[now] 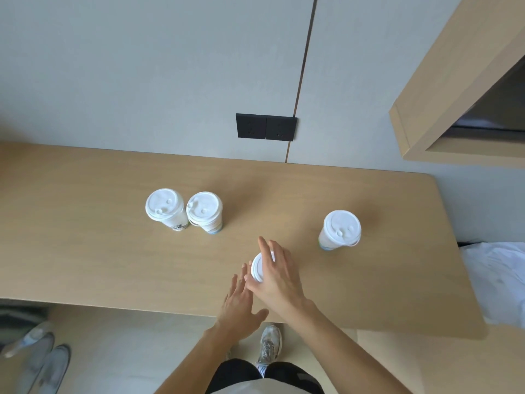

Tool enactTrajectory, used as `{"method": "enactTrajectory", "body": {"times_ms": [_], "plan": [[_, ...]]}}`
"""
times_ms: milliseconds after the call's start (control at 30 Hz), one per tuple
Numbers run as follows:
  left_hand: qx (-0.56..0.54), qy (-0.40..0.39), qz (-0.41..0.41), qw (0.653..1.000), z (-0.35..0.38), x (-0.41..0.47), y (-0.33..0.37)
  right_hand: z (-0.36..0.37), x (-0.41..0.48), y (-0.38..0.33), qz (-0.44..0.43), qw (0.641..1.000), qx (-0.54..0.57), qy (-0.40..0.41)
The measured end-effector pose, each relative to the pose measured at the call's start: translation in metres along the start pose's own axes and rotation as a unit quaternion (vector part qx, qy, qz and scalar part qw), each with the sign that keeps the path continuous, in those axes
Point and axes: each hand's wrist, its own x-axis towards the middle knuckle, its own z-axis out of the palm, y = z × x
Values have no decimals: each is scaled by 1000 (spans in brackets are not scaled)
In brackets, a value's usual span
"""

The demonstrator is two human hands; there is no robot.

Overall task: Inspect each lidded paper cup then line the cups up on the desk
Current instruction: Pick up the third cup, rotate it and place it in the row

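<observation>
Covering the lid: right grip (279, 275) lies with fingers nearly straight across the near cup (257, 270), clasping nothing, likely testing the seal.
Left grip (241, 305): open, fingertips beside the cup wall, apparently steadying it.
Near cup: upright near the surface's (85, 251) front edge.
Row: far-left cup (166, 207) and second cup (204, 207) stand side by side, seemingly lined up; lone cup (341, 228) stands well apart, right.

The long light-tan wooden desk (85, 223) has a smooth, matt top with faint grain. The left-hand white paper cup (166, 207) carries a moulded plastic lid, smooth with a soft sheen; its paper wall is matt and printed. The grey wall panels (142, 66) are flat and matt. The black plastic socket plate (266, 127) is matt. The white cloth (494, 280) looks soft and creased.
</observation>
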Motion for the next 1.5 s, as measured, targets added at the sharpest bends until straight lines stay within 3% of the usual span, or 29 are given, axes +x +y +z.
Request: {"method": "enactTrajectory", "body": {"times_ms": [267,367,433,533,667,933,1333,1433,1500], "plan": [[0,-31,-13,999,-2,-15,-20,11,-11,-15,20,998,-62,16],[-84,16,-46,995,-9,-18,-20,1,-14,-14,63,997,-21,37],[-183,79,-116,973,-25,-18,-9,-12,-10,-6,123,991,56,19],[-333,118,-209,912,-54,-3,16,-29,3,10,232,954,187,23],[-400,136,-277,863,-70,31,44,-23,23,15,303,913,273,19],[-212,112,-351,905,-56,54,62,5,35,13,353,903,242,28],[-185,74,-325,924,-59,64,58,14,40,13,370,910,182,43],[-170,59,-246,952,-64,69,52,13,33,7,419,872,245,67],[-135,33,-156,978,-71,79,47,13,24,1,497,804,321,61]]}}
